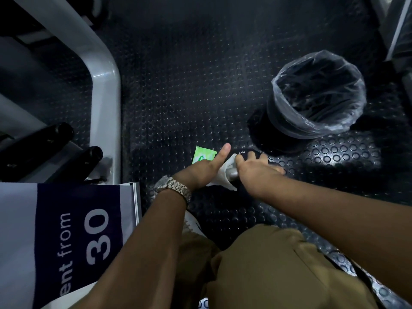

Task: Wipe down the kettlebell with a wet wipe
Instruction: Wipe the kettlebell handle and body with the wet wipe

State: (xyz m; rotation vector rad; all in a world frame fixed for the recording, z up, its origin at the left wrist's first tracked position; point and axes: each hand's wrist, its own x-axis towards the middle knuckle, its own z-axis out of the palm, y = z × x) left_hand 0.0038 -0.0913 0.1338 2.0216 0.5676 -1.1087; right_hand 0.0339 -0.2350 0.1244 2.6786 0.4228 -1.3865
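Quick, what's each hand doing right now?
Left hand: holds the wet wipe on the handle, thumb out.
Right hand: grips the kettlebell.

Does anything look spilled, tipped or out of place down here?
Nothing stands out. The bin stands upright with its liner in place, and the wipes packet lies on the floor beside the kettlebell.

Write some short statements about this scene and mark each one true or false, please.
1. The left hand holds a white wet wipe on the kettlebell. True.
2. The bin has no liner. False: a clear plastic liner covers its rim.
3. A green wipe pack lies on the floor beside the left hand. True.
4. The watch is on the right wrist. False: it is on the left wrist.
5. The right hand grips the kettlebell. True.
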